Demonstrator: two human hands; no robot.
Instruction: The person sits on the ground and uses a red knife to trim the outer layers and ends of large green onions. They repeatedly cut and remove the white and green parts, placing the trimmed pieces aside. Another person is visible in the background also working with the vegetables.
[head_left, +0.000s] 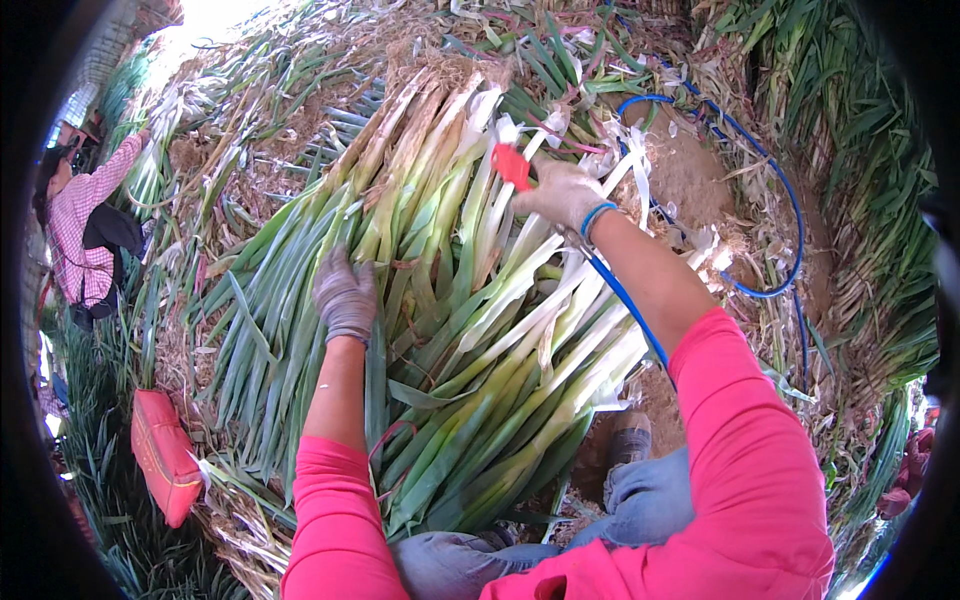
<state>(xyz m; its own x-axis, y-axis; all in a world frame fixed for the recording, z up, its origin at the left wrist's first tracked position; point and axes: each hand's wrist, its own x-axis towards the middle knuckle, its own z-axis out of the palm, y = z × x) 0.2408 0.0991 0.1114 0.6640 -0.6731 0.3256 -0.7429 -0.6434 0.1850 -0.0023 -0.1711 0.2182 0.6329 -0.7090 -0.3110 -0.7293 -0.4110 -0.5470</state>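
Long green onions lie in a wide heap before me, their roots at the top and green leaves toward my lap. My left hand, in a pale glove, rests on the green leaves at the heap's left; whether its fingers grip any is unclear. Above the white stalks at the heap's right, my gloved right hand holds a red-tipped air blow gun. A blue hose runs from this tool down along my right forearm. A reddish tie lies on the lower leaves.
At left sits a red cushion; farther up, a person in a checked shirt reaches over onions. Blue hose loops lie on soil and husks at right. More onions are stacked along the far right.
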